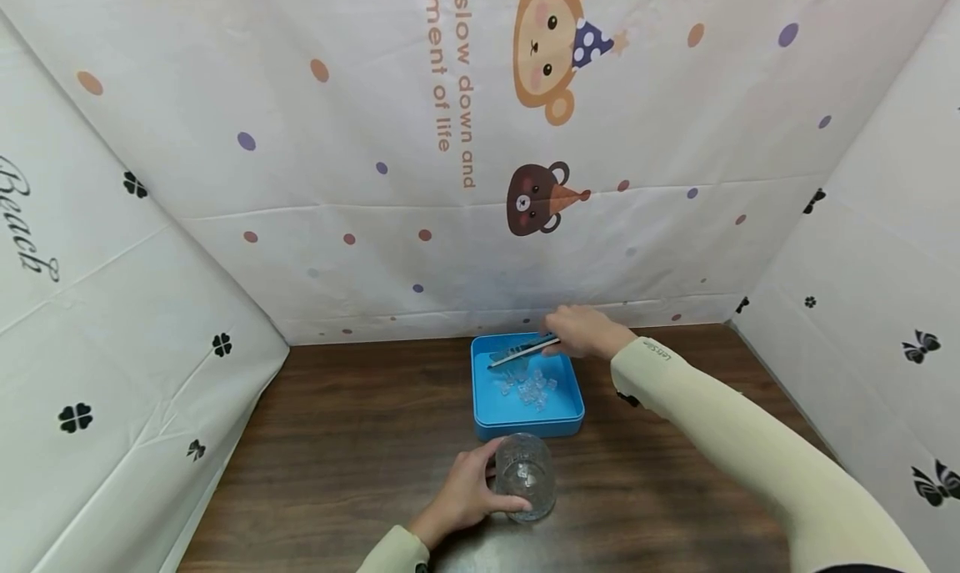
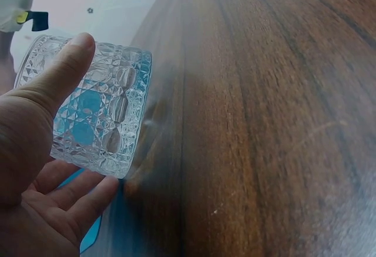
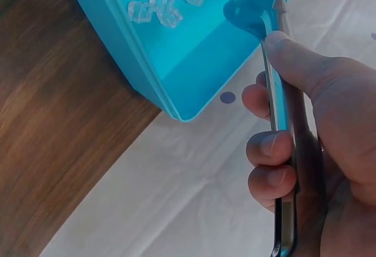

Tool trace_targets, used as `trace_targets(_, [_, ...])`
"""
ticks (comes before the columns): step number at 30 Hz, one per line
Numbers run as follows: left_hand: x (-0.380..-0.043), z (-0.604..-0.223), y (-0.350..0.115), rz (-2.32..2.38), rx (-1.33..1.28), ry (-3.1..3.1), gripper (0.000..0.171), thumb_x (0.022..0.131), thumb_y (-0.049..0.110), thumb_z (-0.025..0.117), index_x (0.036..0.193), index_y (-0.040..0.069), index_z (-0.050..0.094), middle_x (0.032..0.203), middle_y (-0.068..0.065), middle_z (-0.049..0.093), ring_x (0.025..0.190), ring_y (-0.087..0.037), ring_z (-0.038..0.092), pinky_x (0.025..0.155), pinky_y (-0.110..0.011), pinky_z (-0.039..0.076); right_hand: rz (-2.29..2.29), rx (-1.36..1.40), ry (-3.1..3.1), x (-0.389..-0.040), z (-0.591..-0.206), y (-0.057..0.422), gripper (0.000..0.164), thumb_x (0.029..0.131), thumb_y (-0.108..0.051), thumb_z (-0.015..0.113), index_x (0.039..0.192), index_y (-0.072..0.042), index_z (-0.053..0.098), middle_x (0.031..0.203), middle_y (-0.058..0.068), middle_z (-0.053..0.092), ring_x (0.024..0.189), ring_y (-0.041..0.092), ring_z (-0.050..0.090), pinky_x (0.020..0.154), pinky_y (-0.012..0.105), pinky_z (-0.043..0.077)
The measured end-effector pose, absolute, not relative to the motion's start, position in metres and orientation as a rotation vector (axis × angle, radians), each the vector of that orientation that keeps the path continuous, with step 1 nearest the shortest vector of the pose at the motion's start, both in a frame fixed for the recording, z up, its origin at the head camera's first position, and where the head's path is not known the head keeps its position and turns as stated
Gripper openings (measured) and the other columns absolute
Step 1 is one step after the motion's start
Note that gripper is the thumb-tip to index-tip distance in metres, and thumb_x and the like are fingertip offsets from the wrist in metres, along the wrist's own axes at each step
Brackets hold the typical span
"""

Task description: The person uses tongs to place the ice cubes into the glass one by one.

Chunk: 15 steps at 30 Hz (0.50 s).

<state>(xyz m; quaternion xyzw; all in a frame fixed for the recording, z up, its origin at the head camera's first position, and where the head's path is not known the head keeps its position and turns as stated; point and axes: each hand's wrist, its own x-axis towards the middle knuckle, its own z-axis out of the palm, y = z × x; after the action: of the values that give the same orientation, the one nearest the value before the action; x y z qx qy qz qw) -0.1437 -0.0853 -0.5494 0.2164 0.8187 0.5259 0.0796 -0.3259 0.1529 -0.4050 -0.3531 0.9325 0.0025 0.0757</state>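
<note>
Currently, clear cubes [image 1: 534, 388] lie in the blue tray [image 1: 528, 430], nearer my right hand [image 1: 588, 331], gripping tongs [image 1: 525, 353] pointed leftward; my left hand [image 1: 468, 490] grips the glass [image 1: 527, 480] nearside.

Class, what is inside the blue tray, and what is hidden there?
Clear pieces lie inside the blue tray. In the head view, tongs in the right hand extend over it, hiding what lies behind them.

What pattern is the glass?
The glass has diamond-like facets and a row of ovals, best seen in the left wrist view.
</note>
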Motion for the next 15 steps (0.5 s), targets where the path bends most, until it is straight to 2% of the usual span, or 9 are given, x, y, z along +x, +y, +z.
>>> trace_targets(15, [-0.144,-0.549,-0.086,1.558,0.652,2.463,0.086,0.075,0.040,0.092,0.146,0.008,0.054,0.130,-0.009,0.066,0.115,-0.020,0.068,0.086,-0.021,0.057,-0.024,-1.072,2.787,-0.327,-0.417,0.155,0.035,0.095,-0.032,0.076,0.120,-0.006,0.075,0.110,0.008,0.074,0.095,0.024,0.069,0.085,0.042,0.060])
